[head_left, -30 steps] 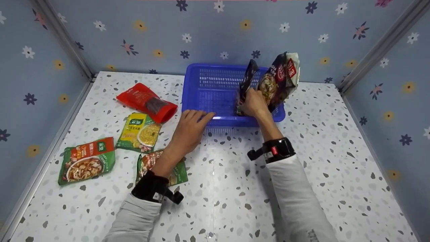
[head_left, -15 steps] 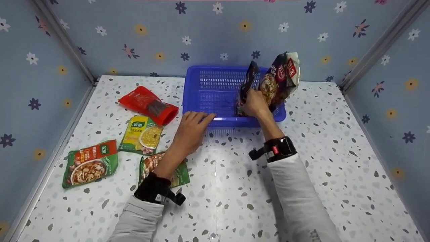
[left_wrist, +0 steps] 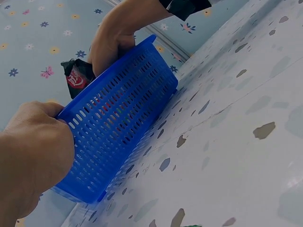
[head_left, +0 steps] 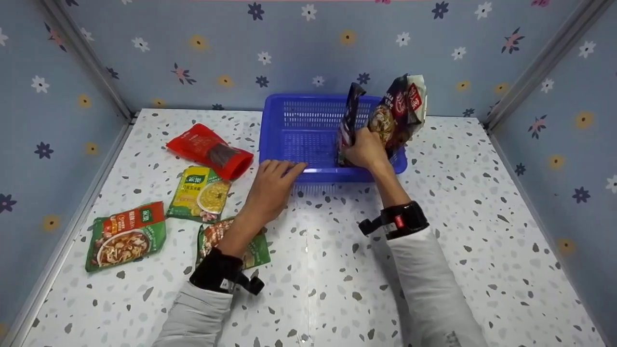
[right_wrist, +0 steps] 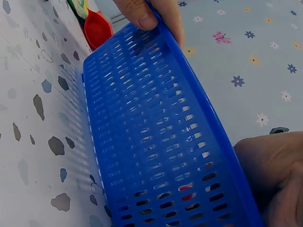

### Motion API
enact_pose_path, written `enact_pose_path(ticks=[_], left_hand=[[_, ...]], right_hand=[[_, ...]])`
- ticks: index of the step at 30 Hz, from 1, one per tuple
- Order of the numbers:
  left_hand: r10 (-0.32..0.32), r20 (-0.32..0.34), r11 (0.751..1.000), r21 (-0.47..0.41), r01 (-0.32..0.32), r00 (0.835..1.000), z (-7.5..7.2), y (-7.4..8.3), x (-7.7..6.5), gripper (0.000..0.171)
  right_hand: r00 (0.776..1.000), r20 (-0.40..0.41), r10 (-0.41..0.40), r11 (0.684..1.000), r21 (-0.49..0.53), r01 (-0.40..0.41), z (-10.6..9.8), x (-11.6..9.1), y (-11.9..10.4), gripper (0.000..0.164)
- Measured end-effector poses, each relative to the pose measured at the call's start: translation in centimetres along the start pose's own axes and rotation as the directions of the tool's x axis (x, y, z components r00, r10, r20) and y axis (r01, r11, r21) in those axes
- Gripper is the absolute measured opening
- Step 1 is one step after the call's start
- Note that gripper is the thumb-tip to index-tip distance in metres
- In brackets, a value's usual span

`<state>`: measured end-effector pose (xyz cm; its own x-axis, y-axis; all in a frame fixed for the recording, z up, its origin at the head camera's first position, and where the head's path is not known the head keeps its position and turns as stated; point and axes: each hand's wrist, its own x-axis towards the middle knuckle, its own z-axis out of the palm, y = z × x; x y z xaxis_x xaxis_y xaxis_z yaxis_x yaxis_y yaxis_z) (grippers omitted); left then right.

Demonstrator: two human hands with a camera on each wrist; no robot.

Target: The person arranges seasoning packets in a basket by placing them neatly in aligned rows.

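A blue plastic basket [head_left: 284,144] stands near the back wall. My left hand [head_left: 271,190] grips its front rim left of centre; in the right wrist view the thumb [right_wrist: 144,19] lies outside the rim and the fingers go over it. My right hand [head_left: 368,149] reaches into the basket's right part and holds a dark food packet [head_left: 348,123], which stands on edge there. The fingertips are hidden behind the hand. To the right of that hand, a second dark packet [head_left: 397,108] with a red label leans upright and sticks out above the rim.
Left of the basket lie a red pouch [head_left: 212,150], a yellow-green soup packet [head_left: 198,193] and a red-green packet [head_left: 126,236]. Another green packet [head_left: 258,250] lies partly under the left forearm. Flowered walls [head_left: 308,48] enclose the speckled table [head_left: 328,289].
The dark packet in my right hand has turned slightly and now shows a narrower side. Both hands stay in nearly the same places, and the head view has shifted a little.
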<state>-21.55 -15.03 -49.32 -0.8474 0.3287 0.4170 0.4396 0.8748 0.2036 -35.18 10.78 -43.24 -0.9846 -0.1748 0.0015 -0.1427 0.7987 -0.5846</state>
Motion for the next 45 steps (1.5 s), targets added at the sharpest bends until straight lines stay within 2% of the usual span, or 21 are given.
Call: enact_pose_path(ticks=[3,8,16,20,25,28,30,32,35,38,41,45], left_hand=[[-0.001,0.007,1.0,-0.007,0.001,1.0,0.0,0.0,0.0,0.052],[0.002,-0.005,1.0,-0.018,-0.002,1.0,-0.1,0.0,-0.1,0.052],[0.0,-0.003,1.0,-0.004,0.0,1.0,0.0,0.1,-0.1,0.052],[-0.006,-0.004,1.0,0.003,0.006,1.0,0.0,0.2,-0.2,0.05],[-0.006,-0.009,1.0,0.003,0.006,1.0,0.0,0.0,-0.2,0.048],[-0.005,-0.008,1.0,-0.007,0.005,1.0,0.1,0.0,-0.2,0.049],[-0.007,-0.003,1.0,-0.012,0.007,1.0,0.1,-0.1,-0.3,0.048],[-0.008,0.0,1.0,-0.014,0.008,1.0,0.1,-0.1,-0.3,0.048],[-0.008,-0.003,1.0,-0.013,0.008,1.0,0.1,0.0,-0.2,0.047],[-0.007,-0.005,1.0,-0.013,0.007,1.0,0.1,0.0,-0.2,0.048],[-0.006,0.002,1.0,-0.009,0.006,1.0,0.0,0.0,-0.1,0.049],[0.0,-0.001,1.0,-0.002,0.0,1.0,-0.1,0.0,0.0,0.05]], right_hand=[[1.0,-0.024,-0.005,1.0,0.023,0.006,-0.7,-1.2,-0.8,0.025],[0.999,-0.044,0.002,1.0,0.004,-0.002,-1.3,-2.4,-1.5,0.034],[1.0,-0.012,0.011,1.0,-0.015,-0.011,-1.5,-3.6,-1.1,0.046],[1.0,0.007,0.006,1.0,-0.013,-0.006,-1.9,-5.0,-1.0,0.064],[1.0,0.026,-0.016,1.0,-0.013,0.016,-3.4,-7.0,-0.9,0.103],[0.998,0.059,-0.022,1.0,0.004,0.022,-4.6,-8.0,-1.0,0.111],[0.998,0.06,-0.035,0.999,0.008,0.034,-5.5,-8.6,-1.0,0.105],[0.998,0.033,-0.056,0.998,0.019,0.056,-6.2,-9.2,-1.0,0.091],[0.994,-0.067,-0.083,0.996,0.024,0.085,-7.0,-9.8,-0.9,0.064],[0.979,-0.182,-0.091,0.995,0.02,0.097,-7.4,-9.9,-0.4,0.046],[0.959,-0.274,-0.078,0.997,-0.012,0.077,-7.7,-9.7,0.2,0.038],[0.94,-0.341,-0.03,0.998,-0.055,0.012,-7.6,-9.2,0.9,0.039]])
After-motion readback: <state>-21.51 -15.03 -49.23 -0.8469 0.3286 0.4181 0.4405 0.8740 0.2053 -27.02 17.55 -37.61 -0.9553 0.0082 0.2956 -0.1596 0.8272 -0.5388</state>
